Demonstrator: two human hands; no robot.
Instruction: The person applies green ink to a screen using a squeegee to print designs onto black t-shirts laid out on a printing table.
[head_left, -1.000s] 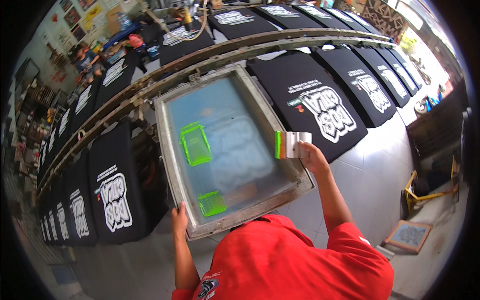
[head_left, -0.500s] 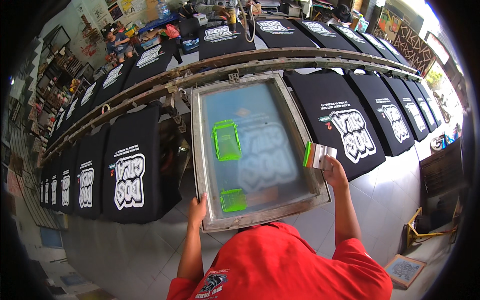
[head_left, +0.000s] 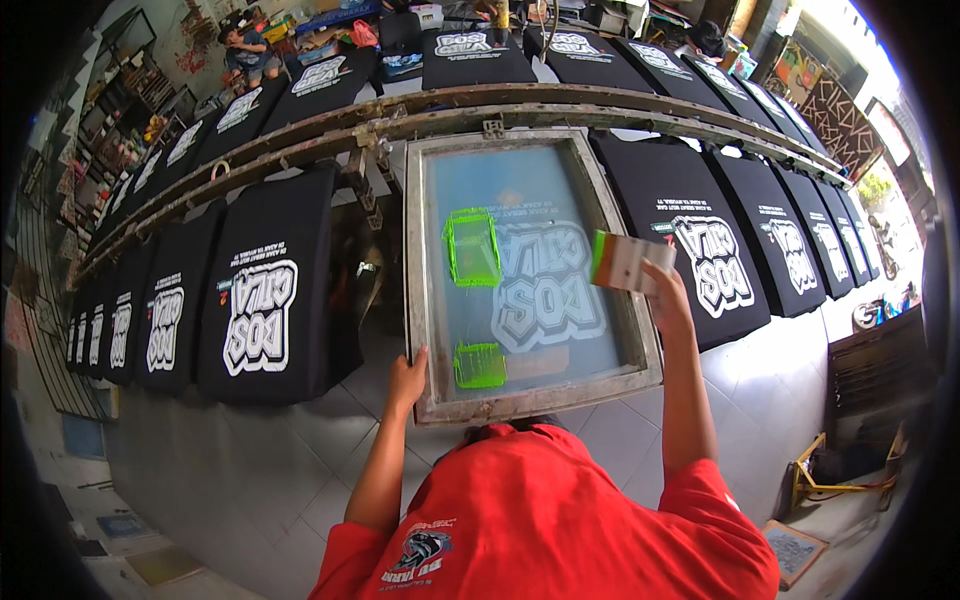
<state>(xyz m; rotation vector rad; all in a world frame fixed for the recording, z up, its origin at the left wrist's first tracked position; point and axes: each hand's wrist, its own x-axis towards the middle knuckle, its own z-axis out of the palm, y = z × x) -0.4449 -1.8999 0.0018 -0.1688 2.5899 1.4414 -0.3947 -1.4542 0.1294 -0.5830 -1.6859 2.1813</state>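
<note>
In front of me lies a screen-printing frame (head_left: 415,270) with pale blue mesh stretched across it. Bright green ink forms a rectangular outline (head_left: 472,248) on the mesh's left side and a smaller patch (head_left: 480,366) nearer me. Through the mesh shows the white print (head_left: 550,290) of a black T-shirt underneath. My left hand (head_left: 405,382) is closed on the frame's left side, near its lower corner. Above the frame's right side, my right hand (head_left: 668,292) grips a flat squeegee (head_left: 625,262) with green ink along its left edge.
Black printed T-shirts lie in rows to the left (head_left: 262,300), to the right (head_left: 700,250) and beyond the long rail (head_left: 450,120). A person (head_left: 250,55) sits at the far left. A yellow metal stand (head_left: 815,475) is on the right.
The print under the mesh has turned from blurred to sharp, as the frame has come down closer to the shirt. My right hand has lifted the squeegee slightly away from me.
</note>
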